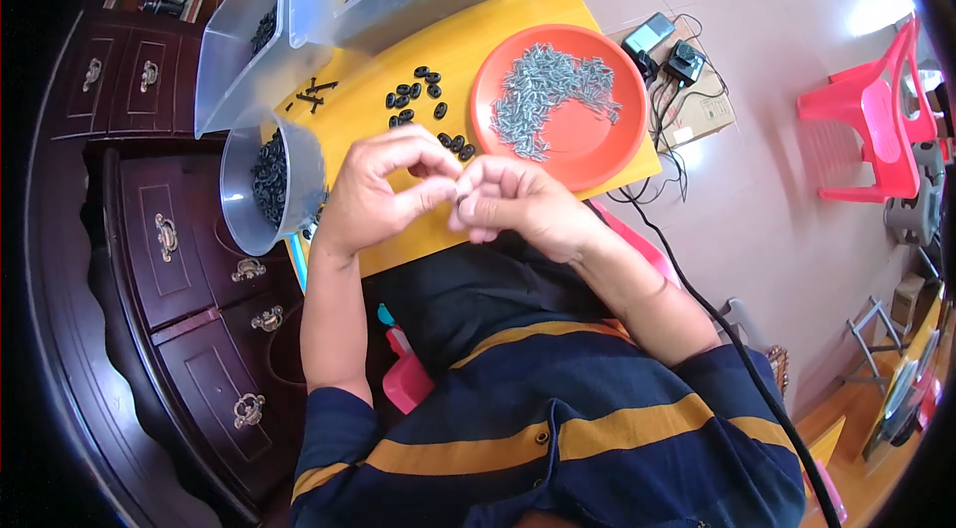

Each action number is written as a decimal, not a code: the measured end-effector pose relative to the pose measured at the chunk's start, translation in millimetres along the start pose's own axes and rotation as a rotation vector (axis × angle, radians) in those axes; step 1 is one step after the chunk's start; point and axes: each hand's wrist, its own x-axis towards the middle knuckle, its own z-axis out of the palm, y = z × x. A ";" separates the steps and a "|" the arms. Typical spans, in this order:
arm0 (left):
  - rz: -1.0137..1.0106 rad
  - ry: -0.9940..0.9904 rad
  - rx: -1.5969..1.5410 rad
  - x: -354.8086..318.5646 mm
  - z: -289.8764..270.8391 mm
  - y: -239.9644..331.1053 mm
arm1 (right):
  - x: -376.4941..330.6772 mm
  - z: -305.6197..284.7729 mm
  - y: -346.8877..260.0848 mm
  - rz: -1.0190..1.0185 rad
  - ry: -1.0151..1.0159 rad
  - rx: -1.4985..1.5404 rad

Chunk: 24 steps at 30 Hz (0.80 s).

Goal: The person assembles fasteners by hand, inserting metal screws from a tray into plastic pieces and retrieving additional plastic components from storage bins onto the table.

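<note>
My left hand (383,184) and my right hand (523,201) meet above the table's near edge, fingertips touching. Both are closed in a pinch. A small dark piece (460,199) shows between the fingertips, mostly hidden, so its kind cannot be made out. Just beyond the fingers lie several black oval parts with holes (457,143), and a looser group of the same ovals (408,96) is farther back. To the right of them, an orange-red plastic basin (578,144) holds a heap of small silvery screws (543,95).
Clear plastic bins (428,0) of black parts stand at the back, and a rounded clear tub (299,164) at the left. Black rod-like pieces (317,92) lie on the yellow table (373,60). Right of it, a cardboard box (702,120) carries devices and cables. A pink chair (861,115) stands farther right.
</note>
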 end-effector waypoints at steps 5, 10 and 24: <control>-0.119 0.116 0.215 42.6 22.3 5.1 | -1.0 2.6 18.4 -0.002 -0.202 -0.469; 0.077 0.037 0.476 80.2 64.0 -33.4 | -7.9 6.6 3.7 0.034 -0.475 -0.872; 0.322 -0.006 0.575 113.4 119.5 -44.1 | -11.4 3.8 2.7 0.073 -0.620 -1.030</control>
